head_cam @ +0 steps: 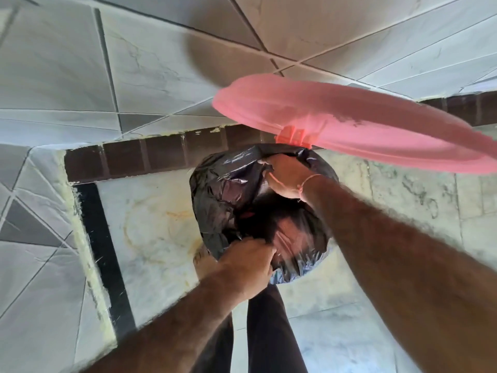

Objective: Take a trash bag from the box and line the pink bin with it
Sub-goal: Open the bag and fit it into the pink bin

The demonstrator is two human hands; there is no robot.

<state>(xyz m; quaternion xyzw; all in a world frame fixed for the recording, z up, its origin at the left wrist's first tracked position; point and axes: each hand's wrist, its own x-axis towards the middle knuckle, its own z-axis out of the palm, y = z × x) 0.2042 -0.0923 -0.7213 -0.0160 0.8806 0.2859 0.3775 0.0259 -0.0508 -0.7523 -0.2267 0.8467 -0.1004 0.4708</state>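
Black bag (228,200) is sitting in the bin, draping over its rim and hiding it, only the pink lid (349,125) showing, standing flipped up so the mouth stays clear. Left hand (250,267) is pinching the bag's near edge, right hand (287,176) clutching the far edge by the hinge (294,137), likely stretching it around the rim.

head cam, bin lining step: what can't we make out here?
- Pink bin body: head view, hidden under the black trash bag; only the raised lid shows, motion-blurred.
- Bag box: not in view.
- Left hand fingertips: buried in bag folds at the near rim, so the exact grip is unclear.
- Right hand fingers: curled into the bag by the hinge, partly hidden.
- Bag seating at the bottom: dark, unreadable.
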